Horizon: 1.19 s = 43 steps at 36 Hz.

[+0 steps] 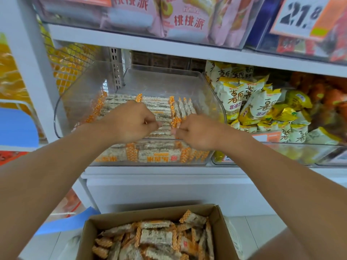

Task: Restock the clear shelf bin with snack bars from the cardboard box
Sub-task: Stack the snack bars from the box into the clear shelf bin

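Snack bars (150, 109) lie in neat rows inside the clear shelf bin (210, 87), with their long sides running left to right across the bin. More bars sit in a loose heap in the cardboard box (219, 222), which stands on the floor below the bin.

Both hands are inside the bin, right on top of the rows. The left hand (131, 121) has its fingers curled down on the bars in the middle of the bin. The right hand (195, 132) is beside it, nearer the bin's right wall, with its fingers curled and pinching at the orange end of a bar. I cannot tell how many bars each grip has hold of.

The bars are just under the fingers, so I think the next move is a small push to line them up. The right hand looks nearer to the bars standing on edge by the bin's right wall.

The wrappers look thin, shiny and crinkly, with orange checked ends. The bin is smooth, hard, see-through plastic with rounded corners. The box is plain brown card
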Available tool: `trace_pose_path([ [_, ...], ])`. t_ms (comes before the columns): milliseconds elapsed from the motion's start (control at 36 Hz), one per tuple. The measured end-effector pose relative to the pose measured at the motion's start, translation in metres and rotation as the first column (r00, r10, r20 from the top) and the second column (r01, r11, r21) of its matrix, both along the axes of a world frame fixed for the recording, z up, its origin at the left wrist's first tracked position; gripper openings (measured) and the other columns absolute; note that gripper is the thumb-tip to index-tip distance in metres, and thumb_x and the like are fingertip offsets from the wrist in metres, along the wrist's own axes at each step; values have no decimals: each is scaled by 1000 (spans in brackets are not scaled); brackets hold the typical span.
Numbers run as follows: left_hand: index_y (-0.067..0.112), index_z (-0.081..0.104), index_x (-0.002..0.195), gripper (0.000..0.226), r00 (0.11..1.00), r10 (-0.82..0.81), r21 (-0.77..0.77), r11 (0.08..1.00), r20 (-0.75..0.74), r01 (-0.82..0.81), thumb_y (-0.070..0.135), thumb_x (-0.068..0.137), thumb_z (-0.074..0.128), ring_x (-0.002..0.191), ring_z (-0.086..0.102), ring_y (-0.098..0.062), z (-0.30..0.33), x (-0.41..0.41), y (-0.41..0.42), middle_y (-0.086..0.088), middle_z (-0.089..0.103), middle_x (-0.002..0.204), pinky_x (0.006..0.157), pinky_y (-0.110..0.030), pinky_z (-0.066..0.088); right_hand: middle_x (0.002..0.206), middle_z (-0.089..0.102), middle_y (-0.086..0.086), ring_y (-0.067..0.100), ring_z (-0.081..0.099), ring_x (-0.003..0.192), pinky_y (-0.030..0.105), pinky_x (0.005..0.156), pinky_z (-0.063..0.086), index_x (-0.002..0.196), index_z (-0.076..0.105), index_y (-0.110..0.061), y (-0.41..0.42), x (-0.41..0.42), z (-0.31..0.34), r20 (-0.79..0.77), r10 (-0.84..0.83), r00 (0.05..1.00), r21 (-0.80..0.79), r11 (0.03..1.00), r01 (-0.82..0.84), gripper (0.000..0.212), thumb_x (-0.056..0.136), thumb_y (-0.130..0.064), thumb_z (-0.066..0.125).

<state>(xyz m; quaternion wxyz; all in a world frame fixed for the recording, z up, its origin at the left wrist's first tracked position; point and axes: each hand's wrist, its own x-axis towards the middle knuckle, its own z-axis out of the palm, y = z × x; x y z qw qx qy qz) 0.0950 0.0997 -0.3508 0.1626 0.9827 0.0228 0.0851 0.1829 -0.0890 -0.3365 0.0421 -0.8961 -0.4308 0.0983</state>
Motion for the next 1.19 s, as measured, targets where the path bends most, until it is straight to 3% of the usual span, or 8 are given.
trace_pose_path([
  [139,19,76,94,52,976,28,-10,999,-217,-31,50,102,37,86,63,-21,-1,-9,-9,-6,72,84,83,-33,49,66,49,4,22,55,69,32,63,40,63,50,-14,-1,-6,1,-19,-73,997,24,997,73,63,101,-62,32],
  [250,15,62,73,40,993,-11,237,971,118,-17,38,98,43,75,62,-29,2,-31,-30,-4,65,71,63,-35,47,71,50,3,32,59,75,32,61,35,69,47,-18,-12,-43,-10,467,-64,882,293,952,-86,44,102,-45,39],
  [417,19,54,70,26,908,-113,229,973,403,20,37,87,46,66,58,-28,-38,-74,-69,-1,60,71,56,-38,47,66,56,6,29,55,65,34,51,39,62,54,-15,-42,-84,-73,584,-42,810,538,768,-348,36,96,-27,49],
  [500,24,58,87,26,996,-68,278,957,-51,79,48,93,48,79,59,-25,-99,-101,-70,-2,63,89,62,-34,45,92,61,3,27,61,87,38,70,49,92,62,-16,-73,-91,-135,151,120,981,344,924,-166,20,95,-35,55],
  [611,24,41,144,81,738,143,167,985,-660,-42,67,79,63,124,51,-28,-198,-162,-71,-7,49,137,99,-38,46,164,14,5,27,20,149,42,116,32,159,10,-21,-125,-123,-226,-343,73,937,-156,979,-133,103,83,-53,72],
  [722,13,4,157,118,565,371,-117,753,-737,-647,68,76,70,143,29,-35,-270,-212,-101,-17,17,161,112,-42,36,167,-5,-1,31,7,152,48,120,25,158,-10,-29,-140,-155,-280,-434,-108,894,-135,989,53,122,78,-51,80],
  [889,28,12,157,128,508,467,-335,407,-724,-850,88,57,65,150,7,-39,-281,-201,-134,-10,-4,165,117,-54,21,164,13,6,33,14,150,48,117,29,159,5,-22,-107,-172,-299,-328,-165,930,-141,982,125,112,79,-53,77],
  [1194,10,44,146,83,547,526,-281,502,-652,-818,63,85,63,126,48,-37,-290,-180,-135,-8,13,158,100,-42,47,123,62,12,29,63,104,33,69,52,155,19,-14,-91,-169,-303,-269,-84,960,-201,979,29,97,83,-49,75],
])
